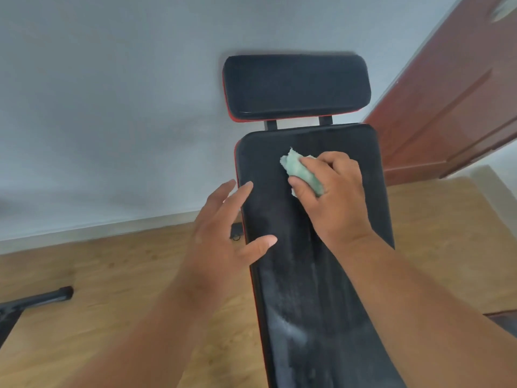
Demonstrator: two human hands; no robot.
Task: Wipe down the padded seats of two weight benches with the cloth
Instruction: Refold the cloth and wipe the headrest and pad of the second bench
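A black padded weight bench point(305, 275) with red edging runs away from me, its long pad streaked with pale dust. Beyond it sits a separate black head pad point(296, 85) on two posts. My right hand point(333, 197) presses a bunched pale green cloth point(299, 169) onto the far part of the long pad. My left hand point(223, 231) has its fingers spread, with the fingertips resting on the pad's left edge and nothing in it.
A grey wall point(112, 107) stands just behind the bench. A dark red door point(447, 107) is at the right. Wooden floor point(98, 289) lies on both sides. A black metal bar of other equipment point(36, 301) lies on the floor at the left.
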